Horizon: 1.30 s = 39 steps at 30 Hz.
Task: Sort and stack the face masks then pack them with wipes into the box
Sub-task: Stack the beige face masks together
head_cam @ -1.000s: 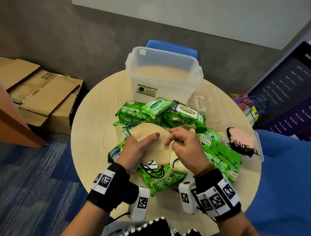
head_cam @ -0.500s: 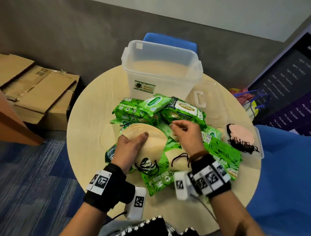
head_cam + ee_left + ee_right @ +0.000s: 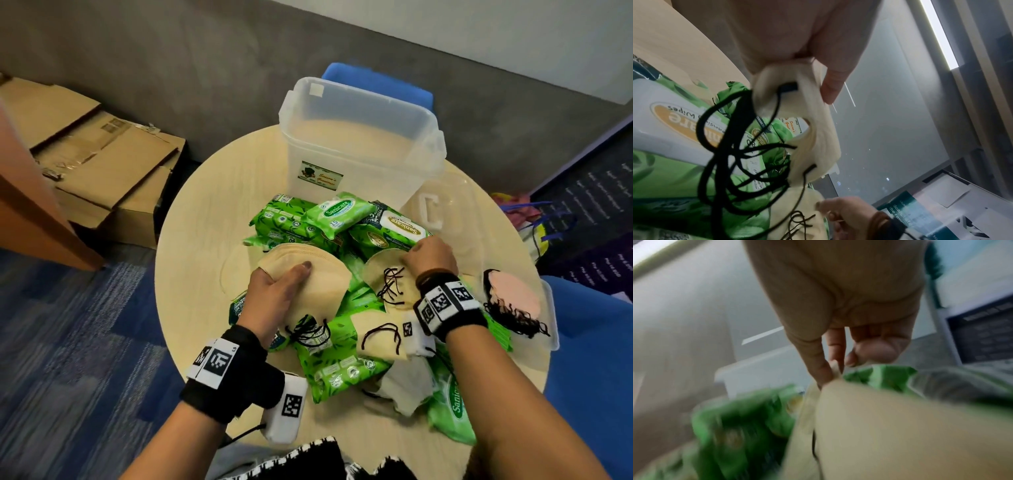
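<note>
My left hand grips a stack of beige masks with tangled black ear loops, held over the green wipe packs in the middle of the round table. To its right, my right hand pinches the far edge of another beige mask lying on the packs; the pinch shows in the right wrist view. One more beige mask lies near my right wrist. The clear plastic box stands open behind the wipes.
A clear lid lies right of the box. A pink mask stack with black loops sits on a clear tray at the table's right edge. Flattened cardboard lies on the floor at left. A blue chair stands behind the box.
My right hand left the stack in my left hand, moved right and took hold of another beige mask. The left hand kept its grip on the stack.
</note>
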Tool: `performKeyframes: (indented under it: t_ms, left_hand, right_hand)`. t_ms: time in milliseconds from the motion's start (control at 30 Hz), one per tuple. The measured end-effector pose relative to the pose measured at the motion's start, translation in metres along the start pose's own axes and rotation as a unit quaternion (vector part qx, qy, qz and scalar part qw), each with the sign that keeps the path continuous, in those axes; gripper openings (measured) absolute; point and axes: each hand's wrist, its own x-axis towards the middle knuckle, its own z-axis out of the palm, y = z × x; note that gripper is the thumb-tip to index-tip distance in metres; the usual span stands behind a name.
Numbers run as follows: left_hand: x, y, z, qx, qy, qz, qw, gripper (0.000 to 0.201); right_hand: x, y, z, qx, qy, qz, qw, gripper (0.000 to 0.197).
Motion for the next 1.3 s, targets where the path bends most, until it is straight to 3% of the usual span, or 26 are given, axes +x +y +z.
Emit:
performKeyframes:
  t_ms: [100, 233, 333, 433, 533, 600, 700, 833, 967, 1033, 1167, 1233, 1300]
  left_hand:
    - [0.001, 0.003, 0.002, -0.012, 0.012, 0.003, 1.000, 0.019]
    - [0.004, 0.000, 0.005, -0.045, 0.040, 0.012, 0.998, 0.032]
    - [0.000, 0.001, 0.011, -0.074, 0.045, 0.014, 0.996, 0.047]
    - [-0.008, 0.007, 0.019, -0.081, 0.043, 0.049, 0.995, 0.036]
    - [-0.018, 0.013, 0.027, -0.059, 0.031, 0.108, 0.992, 0.018]
    - [-0.024, 0.015, 0.031, -0.043, 0.029, 0.124, 0.991, 0.019]
    - [-0.028, 0.016, 0.036, -0.053, 0.011, 0.117, 0.992, 0.023]
    - [-0.033, 0.014, 0.035, -0.082, -0.004, 0.076, 0.994, 0.041]
    - [-0.039, 0.018, 0.032, -0.093, -0.053, 0.057, 0.993, 0.052]
    - [-0.037, 0.018, 0.030, -0.108, -0.051, 0.077, 0.990, 0.035]
    - [-0.024, 0.014, 0.020, -0.094, -0.024, 0.043, 0.994, 0.020]
    - [-0.021, 0.013, 0.016, -0.098, -0.024, 0.009, 0.995, 0.021]
    - [-0.021, 0.012, 0.015, -0.082, -0.047, 0.007, 0.996, 0.021]
  right_hand:
    - [-0.010, 0.002, -0.022, 0.185, -0.004, -0.044, 0.982, 0.008]
    - [-0.039, -0.003, -0.052, 0.439, -0.066, -0.058, 0.894, 0.014]
    - [-0.062, -0.006, -0.068, 0.520, -0.099, -0.061, 0.846, 0.017]
    - [-0.087, -0.012, -0.079, 0.573, -0.096, -0.069, 0.811, 0.016]
    - [-0.114, -0.024, -0.080, 0.510, -0.002, -0.119, 0.852, 0.017]
    - [-0.137, -0.036, -0.069, 0.439, 0.047, -0.193, 0.876, 0.016]
    - [-0.168, -0.054, -0.042, 0.398, 0.062, -0.268, 0.875, 0.007]
    - [-0.189, -0.068, -0.021, 0.401, 0.055, -0.316, 0.858, 0.021]
    - [-0.191, -0.070, -0.020, 0.387, -0.047, -0.320, 0.864, 0.032]
    - [-0.189, -0.068, -0.024, 0.371, -0.060, -0.321, 0.869, 0.030]
    - [-0.178, -0.057, -0.026, 0.307, 0.096, -0.273, 0.907, 0.045]
    - [-0.168, -0.052, -0.025, 0.336, 0.010, -0.228, 0.914, 0.057]
    - [-0.160, -0.047, -0.020, 0.399, -0.075, -0.194, 0.893, 0.067]
